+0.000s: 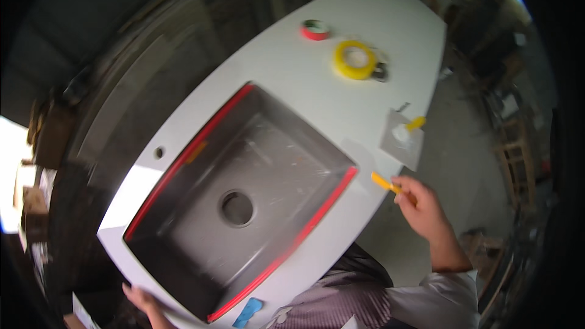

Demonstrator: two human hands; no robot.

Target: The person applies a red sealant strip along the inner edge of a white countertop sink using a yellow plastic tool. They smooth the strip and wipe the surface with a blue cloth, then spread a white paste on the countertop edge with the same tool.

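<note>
A white countertop (286, 61) lies across the view, with a grey sink (195, 219) set in its cutout. Red tape (286, 256) runs along two long sides of the sink. My right hand (420, 207) is closed around a small yellow scraper (390, 184), whose tip is over the countertop's near right edge. Just beyond it lies a grey board (402, 140) with a white smear of paste and a yellow-handled tool (416, 123) on it. My left hand (141, 300) is at the countertop's lower left edge, fingers stretched out, partly hidden and holding nothing I can see.
Farther up the countertop are a red tape roll (315, 30) and a yellow tape roll (355, 60), with a small dark item beside the latter. A blue piece (248, 312) lies at the near edge. A wooden frame (518, 158) stands to the right.
</note>
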